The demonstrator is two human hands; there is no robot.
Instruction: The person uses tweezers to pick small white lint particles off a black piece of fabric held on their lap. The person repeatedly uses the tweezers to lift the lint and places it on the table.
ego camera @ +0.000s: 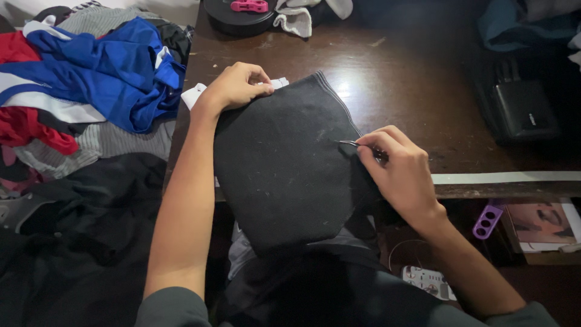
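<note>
A black piece of garment (284, 163) with a ribbed hem lies across the front edge of a dark wooden table (411, 85) and hangs toward my lap. My left hand (233, 86) presses down on its top left corner, fingers curled over the edge beside a white tag (195, 95). My right hand (396, 169) pinches a small metal tool (351, 143), its thin tip pointing left onto the fabric near the right seam.
A heap of clothes (91, 79), blue, red, grey and black, lies at the left. A black round object with a pink clip (248, 6) sits at the table's back. A black box (523, 109) stands at the right. A purple plastic piece (488, 219) hangs below the table edge.
</note>
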